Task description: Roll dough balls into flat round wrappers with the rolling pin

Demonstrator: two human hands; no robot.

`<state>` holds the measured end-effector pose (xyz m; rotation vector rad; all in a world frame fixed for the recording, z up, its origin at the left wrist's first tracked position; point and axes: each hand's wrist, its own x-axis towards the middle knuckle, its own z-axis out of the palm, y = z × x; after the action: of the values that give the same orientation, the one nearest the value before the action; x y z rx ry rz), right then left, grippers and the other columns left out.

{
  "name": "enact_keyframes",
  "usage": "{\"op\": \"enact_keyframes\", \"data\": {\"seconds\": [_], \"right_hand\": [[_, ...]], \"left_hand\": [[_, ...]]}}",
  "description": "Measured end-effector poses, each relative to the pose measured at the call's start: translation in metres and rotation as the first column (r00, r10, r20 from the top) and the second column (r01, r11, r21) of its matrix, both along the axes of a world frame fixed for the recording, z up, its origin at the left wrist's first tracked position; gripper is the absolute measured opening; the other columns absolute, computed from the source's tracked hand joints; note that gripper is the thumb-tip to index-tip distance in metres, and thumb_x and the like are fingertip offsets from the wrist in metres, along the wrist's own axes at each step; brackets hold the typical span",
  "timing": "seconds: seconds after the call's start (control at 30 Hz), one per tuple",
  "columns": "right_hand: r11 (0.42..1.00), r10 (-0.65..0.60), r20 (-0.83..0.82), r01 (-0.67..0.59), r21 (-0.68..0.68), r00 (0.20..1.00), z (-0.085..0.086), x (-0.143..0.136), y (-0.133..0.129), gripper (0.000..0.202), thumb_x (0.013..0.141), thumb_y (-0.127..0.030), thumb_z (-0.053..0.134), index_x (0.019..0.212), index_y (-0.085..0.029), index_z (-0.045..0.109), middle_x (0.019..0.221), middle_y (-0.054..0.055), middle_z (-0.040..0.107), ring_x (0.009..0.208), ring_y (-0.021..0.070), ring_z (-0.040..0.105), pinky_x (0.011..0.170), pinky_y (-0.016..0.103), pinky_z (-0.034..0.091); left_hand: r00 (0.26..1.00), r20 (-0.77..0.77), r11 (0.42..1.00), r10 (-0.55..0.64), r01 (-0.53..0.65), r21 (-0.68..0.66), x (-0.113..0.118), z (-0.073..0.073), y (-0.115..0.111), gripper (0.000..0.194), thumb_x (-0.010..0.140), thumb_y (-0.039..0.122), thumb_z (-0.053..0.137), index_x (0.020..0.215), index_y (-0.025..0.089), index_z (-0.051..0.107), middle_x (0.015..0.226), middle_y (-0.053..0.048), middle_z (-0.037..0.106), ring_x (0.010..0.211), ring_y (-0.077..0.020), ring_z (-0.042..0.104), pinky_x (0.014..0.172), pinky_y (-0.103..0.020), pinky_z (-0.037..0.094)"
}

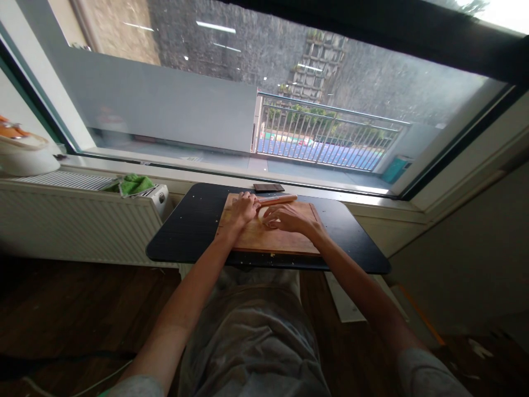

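A wooden board [285,241] lies on a small black table. Across its far part rests a wooden rolling pin [285,199], and my left hand [244,208] is closed around the pin's left end. Just in front of the pin is a pale, flat piece of dough [262,214], partly covered by my fingers. My right hand [287,218] reaches in from the right with bent fingers at the dough's edge, and seems to pinch it. Its fingertips are small and partly hidden.
Behind the board, a dark flat rectangular object [268,187] lies by the window sill. Pale crumbs dot the black table [182,237]. On the left stands a white radiator [82,220] with a green cloth [135,185] on top. A large window rises behind the table.
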<state>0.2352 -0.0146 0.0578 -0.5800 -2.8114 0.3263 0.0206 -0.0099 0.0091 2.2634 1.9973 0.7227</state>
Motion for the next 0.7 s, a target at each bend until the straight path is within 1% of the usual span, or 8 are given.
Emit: {"op": "enact_keyframes", "data": {"seconds": [0.1,0.23,0.3,0.4,0.47,0.6,0.7], "right_hand": [[1.0,-0.015,-0.007,0.015,0.007,1.0,-0.002,0.001,0.001,0.02,0.094,-0.014,0.069,0.092,-0.025,0.086,0.109,0.004,0.082,0.093,0.0216,0.072,0.089,0.033,0.052],[0.999,-0.012,-0.059,0.014,0.035,0.998,-0.014,0.004,-0.001,0.016,0.098,-0.023,0.073,0.097,-0.029,0.088,0.113,0.006,0.081,0.106,0.0234,0.073,0.099,0.038,0.054],[0.998,-0.028,-0.078,0.032,0.054,0.997,-0.019,0.006,-0.002,0.016,0.098,-0.023,0.074,0.1,-0.03,0.088,0.114,0.006,0.08,0.112,0.0243,0.073,0.104,0.04,0.054],[0.996,-0.052,-0.059,0.056,0.074,0.997,-0.024,0.009,-0.003,0.02,0.097,-0.02,0.073,0.104,-0.031,0.088,0.12,0.006,0.081,0.118,0.0252,0.072,0.108,0.041,0.054],[0.995,-0.079,-0.062,0.083,0.059,0.995,-0.025,0.009,-0.004,0.02,0.097,-0.02,0.073,0.105,-0.03,0.088,0.12,0.005,0.082,0.117,0.0255,0.074,0.107,0.041,0.055],[0.982,-0.184,-0.151,0.189,0.023,0.971,-0.03,0.007,-0.004,0.021,0.095,-0.018,0.076,0.109,-0.028,0.087,0.116,0.005,0.085,0.109,0.0266,0.078,0.103,0.04,0.058],[0.972,-0.228,-0.198,0.236,0.018,0.953,-0.035,0.004,-0.004,0.02,0.094,-0.015,0.076,0.106,-0.027,0.087,0.112,0.005,0.086,0.106,0.0268,0.079,0.101,0.039,0.059]], "left_hand": [[1.0,0.009,1.0,-0.007,0.007,0.0,0.0,-0.003,0.002,0.023,0.11,0.041,0.057,0.12,0.025,0.071,0.132,-0.012,0.071,0.127,-0.0295,0.061,0.107,-0.041,0.05],[1.0,0.01,1.0,-0.019,0.019,0.003,-0.001,-0.007,0.005,0.023,0.109,0.039,0.058,0.121,0.025,0.071,0.133,-0.012,0.071,0.129,-0.0299,0.06,0.11,-0.041,0.049],[1.0,0.014,1.0,-0.021,0.021,0.008,-0.002,-0.008,0.006,0.023,0.109,0.039,0.058,0.121,0.025,0.071,0.133,-0.013,0.071,0.13,-0.0307,0.061,0.111,-0.043,0.048],[1.0,0.016,1.0,-0.018,0.018,0.009,-0.001,-0.007,0.006,0.023,0.109,0.04,0.058,0.121,0.025,0.071,0.133,-0.012,0.071,0.128,-0.0305,0.062,0.111,-0.042,0.049],[1.0,0.005,1.0,-0.013,0.013,0.009,-0.001,-0.006,0.005,0.025,0.11,0.041,0.056,0.12,0.024,0.072,0.133,-0.013,0.07,0.128,-0.0308,0.062,0.11,-0.043,0.049],[1.0,-0.005,1.0,-0.011,0.011,0.003,0.0,-0.004,0.004,0.028,0.112,0.042,0.053,0.118,0.024,0.073,0.132,-0.014,0.07,0.129,-0.0314,0.062,0.111,-0.045,0.049],[1.0,-0.013,1.0,-0.01,0.01,0.006,0.0,-0.004,0.004,0.028,0.112,0.042,0.052,0.119,0.024,0.073,0.132,-0.014,0.07,0.129,-0.0311,0.062,0.111,-0.044,0.049]]}}
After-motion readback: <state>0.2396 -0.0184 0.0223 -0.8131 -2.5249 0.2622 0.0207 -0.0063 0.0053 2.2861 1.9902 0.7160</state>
